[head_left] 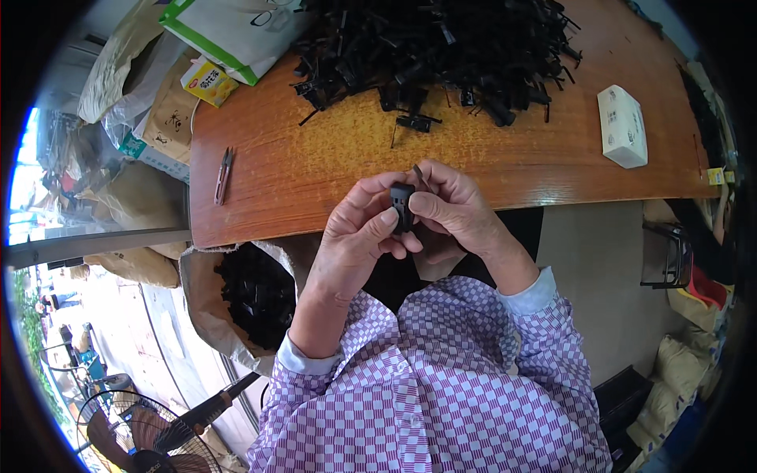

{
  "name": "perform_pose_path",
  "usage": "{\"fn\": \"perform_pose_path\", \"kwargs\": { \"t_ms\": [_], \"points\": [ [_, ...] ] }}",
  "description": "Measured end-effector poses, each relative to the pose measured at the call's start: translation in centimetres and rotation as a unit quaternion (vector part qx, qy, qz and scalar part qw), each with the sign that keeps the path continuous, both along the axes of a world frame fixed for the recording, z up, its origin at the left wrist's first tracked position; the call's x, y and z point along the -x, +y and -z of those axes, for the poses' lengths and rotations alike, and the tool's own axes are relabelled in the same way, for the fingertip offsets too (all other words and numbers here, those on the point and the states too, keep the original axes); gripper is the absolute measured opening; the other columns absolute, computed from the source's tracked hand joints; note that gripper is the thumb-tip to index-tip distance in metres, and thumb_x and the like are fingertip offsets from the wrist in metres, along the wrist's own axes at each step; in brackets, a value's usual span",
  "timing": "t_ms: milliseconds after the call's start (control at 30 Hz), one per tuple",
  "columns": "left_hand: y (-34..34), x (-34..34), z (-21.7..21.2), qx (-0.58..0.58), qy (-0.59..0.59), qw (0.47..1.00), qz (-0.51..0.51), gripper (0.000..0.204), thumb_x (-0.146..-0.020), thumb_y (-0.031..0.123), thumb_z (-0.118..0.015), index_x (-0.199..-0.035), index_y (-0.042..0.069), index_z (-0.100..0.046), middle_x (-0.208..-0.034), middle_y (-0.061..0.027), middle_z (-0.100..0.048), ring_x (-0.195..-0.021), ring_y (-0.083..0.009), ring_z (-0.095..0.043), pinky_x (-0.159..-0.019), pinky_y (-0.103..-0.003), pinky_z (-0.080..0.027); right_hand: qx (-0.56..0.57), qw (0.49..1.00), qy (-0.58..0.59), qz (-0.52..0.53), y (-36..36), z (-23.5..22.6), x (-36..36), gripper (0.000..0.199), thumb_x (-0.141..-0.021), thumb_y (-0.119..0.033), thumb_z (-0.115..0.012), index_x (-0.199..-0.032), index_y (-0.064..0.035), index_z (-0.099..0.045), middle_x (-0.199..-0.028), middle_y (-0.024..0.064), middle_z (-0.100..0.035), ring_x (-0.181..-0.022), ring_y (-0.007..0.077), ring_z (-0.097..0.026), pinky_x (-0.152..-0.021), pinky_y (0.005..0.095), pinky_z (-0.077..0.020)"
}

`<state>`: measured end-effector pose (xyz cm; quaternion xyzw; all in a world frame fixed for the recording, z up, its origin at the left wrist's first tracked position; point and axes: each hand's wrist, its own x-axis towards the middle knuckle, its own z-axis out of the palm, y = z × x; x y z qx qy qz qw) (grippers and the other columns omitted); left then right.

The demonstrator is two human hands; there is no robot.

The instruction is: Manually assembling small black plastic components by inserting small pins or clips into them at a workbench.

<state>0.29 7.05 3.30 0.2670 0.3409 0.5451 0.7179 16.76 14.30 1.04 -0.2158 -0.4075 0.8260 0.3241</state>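
My left hand (356,222) and my right hand (464,211) meet just off the table's near edge, both closed on a small black plastic part (401,206). The part is held upright, with small openings on its face. My left thumb presses its left side, and my right thumb and fingers pinch it from the right. A thin dark strip (419,176) sticks up between my right fingers; whether it joins the part I cannot tell. Beyond my hands, a big heap of black plastic parts (441,59) covers the far table, with one loose piece (416,123) at its near side.
Thread snips (224,177) lie on the wooden table (276,189) at left. A white tissue pack (622,126) sits at right. Below the table's left edge stands a sack (203,311) of black parts. A fan (150,433) is at lower left; bags (229,39) crowd the far left.
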Motion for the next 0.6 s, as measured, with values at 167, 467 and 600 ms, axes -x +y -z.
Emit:
{"fn": "perform_pose_path", "kwargs": {
  "t_ms": [167, 467, 600],
  "points": [
    [-0.1, 0.1, 0.2, -0.038, 0.181, 0.983, 0.014, 0.042, -0.092, 0.002, -0.053, -0.132, 0.003, -0.043, -0.101, -0.0088, -0.06, -0.073, -0.0134, -0.065, -0.059, -0.02, -0.051, -0.069, 0.996, -0.062, -0.003, -0.1, 0.6, -0.4, 0.019, -0.089, -0.024, -0.067, -0.089, -0.0077, -0.057, -0.068, -0.0082, -0.048, -0.059, -0.0011, -0.04, -0.051, 0.0156, -0.0331],
    [-0.8, 0.7, 1.2, -0.107, 0.367, 0.924, -0.015, 0.046, -0.09, -0.007, -0.048, -0.133, 0.003, -0.036, -0.098, -0.0066, -0.058, -0.082, -0.0106, -0.063, -0.064, -0.02, -0.05, -0.144, 0.974, -0.172, 0.019, -2.0, -1.0, 1.9, 0.018, -0.099, -0.021, -0.048, -0.095, -0.0045, -0.054, -0.071, -0.0041, -0.048, -0.065, 0.0029, -0.046, -0.059, 0.0191, -0.0402],
    [-0.9, 2.1, 1.4, -0.062, 0.327, 0.942, -0.033, 0.043, -0.09, -0.008, -0.047, -0.131, 0.004, -0.036, -0.096, -0.0064, -0.057, -0.082, -0.0108, -0.062, -0.066, -0.021, -0.051, -0.222, 0.953, -0.206, 0.012, -2.8, 0.3, 3.0, 0.023, -0.102, -0.022, -0.04, -0.098, -0.0033, -0.054, -0.07, -0.0023, -0.048, -0.063, 0.0038, -0.046, -0.056, 0.0196, -0.0399]
  ]
}}
